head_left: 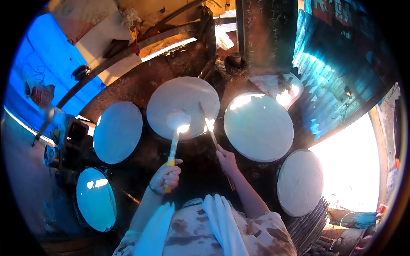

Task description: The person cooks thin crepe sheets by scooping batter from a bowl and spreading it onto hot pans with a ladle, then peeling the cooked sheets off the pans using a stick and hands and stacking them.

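1. The left hand (165, 177) is clamped around the yellow handle of a ladle (177, 121), whose white round head rests on the middle disc (183, 106), a pale batter sheet spread over a round steaming surface.
2. The right hand (226, 160) is closed on a thin stick (209, 123) that slants up and left, its tip touching the right edge of that same middle disc, just beside the ladle head.
3. The two hands are apart, with the dark stove top (192, 153) between them; both forearms reach forward from the person's patterned shirt, and a white cloth (220, 222) hangs over the shoulders.
4. Four more pale discs ring the stove top: one at the left (117, 132), one at the near-left edge (96, 198), one at the right (258, 126) catching strong glare, and one at the near-right edge (300, 182).
5. Beyond the stove are a blue tarp (47, 68), a corrugated metal wall (337, 72) and a dark post (267, 30).
6. Risk, as I judge it: the sheet looks thin and soft, so the stick tip could tear it if it digs in at the edge. The ladle head could drag or thin the batter unevenly if pressed. Both wrists sit low over what seems a hot surface, so steam burns are possible.
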